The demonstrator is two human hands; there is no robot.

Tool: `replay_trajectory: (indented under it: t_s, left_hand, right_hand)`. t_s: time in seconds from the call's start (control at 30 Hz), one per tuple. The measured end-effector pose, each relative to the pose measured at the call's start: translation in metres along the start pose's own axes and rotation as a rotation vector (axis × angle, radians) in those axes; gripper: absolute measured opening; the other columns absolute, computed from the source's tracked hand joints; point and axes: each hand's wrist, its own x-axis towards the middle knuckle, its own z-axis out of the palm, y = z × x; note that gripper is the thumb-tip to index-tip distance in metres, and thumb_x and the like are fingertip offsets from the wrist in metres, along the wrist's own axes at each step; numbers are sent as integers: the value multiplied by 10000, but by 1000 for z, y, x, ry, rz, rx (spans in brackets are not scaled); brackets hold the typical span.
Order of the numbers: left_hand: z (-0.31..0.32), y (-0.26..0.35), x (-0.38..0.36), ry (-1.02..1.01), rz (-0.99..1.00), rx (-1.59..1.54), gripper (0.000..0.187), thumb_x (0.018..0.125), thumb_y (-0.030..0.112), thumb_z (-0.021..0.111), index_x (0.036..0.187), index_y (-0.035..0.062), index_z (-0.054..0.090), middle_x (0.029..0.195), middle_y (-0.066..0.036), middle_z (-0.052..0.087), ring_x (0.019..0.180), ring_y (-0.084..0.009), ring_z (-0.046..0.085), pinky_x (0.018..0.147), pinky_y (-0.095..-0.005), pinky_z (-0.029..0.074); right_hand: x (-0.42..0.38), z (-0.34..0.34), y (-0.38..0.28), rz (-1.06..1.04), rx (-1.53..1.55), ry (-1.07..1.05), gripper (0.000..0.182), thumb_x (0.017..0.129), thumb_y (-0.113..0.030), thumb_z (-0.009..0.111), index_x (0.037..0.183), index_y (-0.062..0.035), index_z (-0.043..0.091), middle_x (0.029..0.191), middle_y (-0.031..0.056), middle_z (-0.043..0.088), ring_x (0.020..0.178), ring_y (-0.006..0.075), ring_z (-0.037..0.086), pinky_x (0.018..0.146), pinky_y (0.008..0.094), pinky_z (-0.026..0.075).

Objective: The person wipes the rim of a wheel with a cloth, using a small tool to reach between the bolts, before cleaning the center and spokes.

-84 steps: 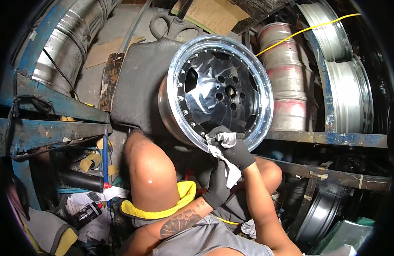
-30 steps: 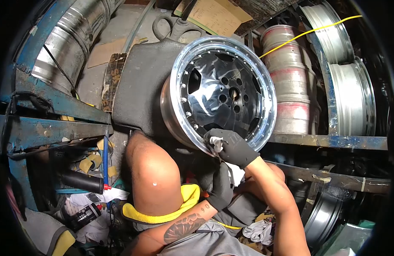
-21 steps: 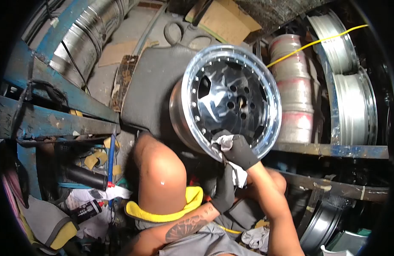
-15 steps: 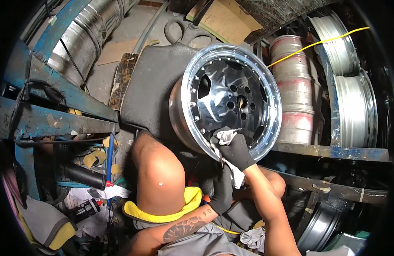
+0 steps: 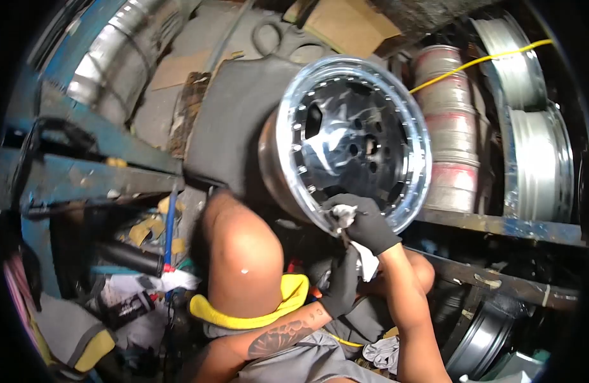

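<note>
A polished wheel rim (image 5: 338, 137) with a mirror-like dark face and a bolted outer lip leans, tilted, on a black padded surface (image 5: 227, 121). At its lower lip my right hand (image 5: 368, 226), in a black glove, is closed around a bunched white cloth (image 5: 343, 216). A loose end of this cloth hangs below that hand. My left hand (image 5: 341, 287), also gloved in black, is right beneath the rim's lower edge, beside the hanging cloth; its fingers are partly hidden and blurred.
Blue metal frames (image 5: 93, 179) stand on the left, above a clutter of bottles and rags. Reddish-silver barrels (image 5: 444, 131) and more wheel rims (image 5: 537, 163) line the right side. A yellow cable (image 5: 479, 64) crosses there. Cardboard (image 5: 352, 25) lies at the back.
The whole view has shifted slightly and blurred. My right hand, with the cloth, has moved a little down the wheel toward its outer lip. My left hand stays below the rim.
</note>
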Motion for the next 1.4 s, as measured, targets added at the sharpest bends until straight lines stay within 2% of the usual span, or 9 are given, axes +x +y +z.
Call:
replay_trajectory:
  t_s: [0.17, 0.23, 0.5, 0.63, 0.77, 0.9, 0.97, 1.23, 1.4]
  left_hand:
    - [-1, -4, 1, 84, 195, 209, 332, 1099, 299, 492, 956, 64, 680, 869, 16, 651, 806, -85, 595, 713, -292, 482]
    - [-9, -2, 5, -66, 145, 53, 238, 1081, 322, 541, 1121, 129, 673, 938, 50, 620, 835, -72, 607, 690, -264, 497]
    - [-5, -2, 6, 98, 121, 124, 345, 1100, 337, 490, 862, 124, 621, 748, 30, 568, 645, -79, 518, 585, -259, 420]
    - [-56, -50, 43, -325, 241, -46, 266, 1107, 254, 487, 1272, 78, 599, 1096, -6, 603, 974, -111, 590, 803, -278, 494]
    - [-66, -63, 41, -131, 69, 43, 274, 1110, 214, 477, 1328, 72, 562, 1192, -32, 594, 1100, -128, 586, 903, -300, 496]
    - [-50, -49, 39, -31, 358, 335, 281, 1108, 326, 473, 1030, 101, 623, 919, 3, 624, 819, -98, 588, 699, -280, 468]
    - [-26, -32, 21, 97, 200, 89, 360, 1102, 384, 489, 942, 120, 674, 840, 43, 639, 737, -53, 574, 633, -260, 444]
    - [-15, -11, 4, -78, 200, 126, 356, 1111, 367, 473, 979, 116, 688, 846, 52, 636, 729, -46, 548, 649, -260, 437]
    - [-8, -2, 6, -37, 204, 47, 331, 1098, 362, 506, 947, 119, 672, 826, 65, 589, 737, -37, 504, 644, -261, 415]
  right_hand:
    - [-2, 10, 12, 84, -7, 107, 135, 882, -22, 694, 1010, -15, 736, 949, 134, 758, 820, 237, 724, 766, 334, 555]
    - [-2, 17, 6, 58, -37, 242, 126, 872, -53, 746, 989, -9, 737, 915, 135, 758, 802, 230, 730, 733, 331, 553]
    - [0, 14, 10, 44, -50, 158, 128, 874, -24, 718, 998, 5, 729, 997, 170, 752, 852, 276, 744, 768, 350, 570]
    - [-2, 12, 6, -24, -86, 126, 168, 869, -21, 678, 1028, -4, 728, 1002, 160, 751, 880, 285, 742, 810, 357, 570]
    - [-3, 8, 1, 28, -42, 72, 255, 832, 25, 604, 1060, 12, 717, 964, 162, 747, 883, 264, 744, 823, 343, 568]
    - [-4, 15, 12, 1, 11, 153, 249, 832, 18, 597, 1052, 17, 714, 927, 155, 742, 871, 241, 743, 798, 331, 565]
    - [-2, 8, 5, 9, -38, 100, 215, 859, -41, 647, 1055, 9, 716, 929, 151, 742, 872, 237, 742, 793, 329, 566]
    - [-6, 5, 5, -103, -217, 116, 233, 928, -211, 685, 1048, -16, 730, 1016, 171, 752, 944, 336, 745, 853, 385, 573]
    - [-4, 12, 23, 9, -71, 189, 172, 820, -29, 688, 978, -24, 755, 942, 179, 754, 840, 328, 743, 768, 381, 575]
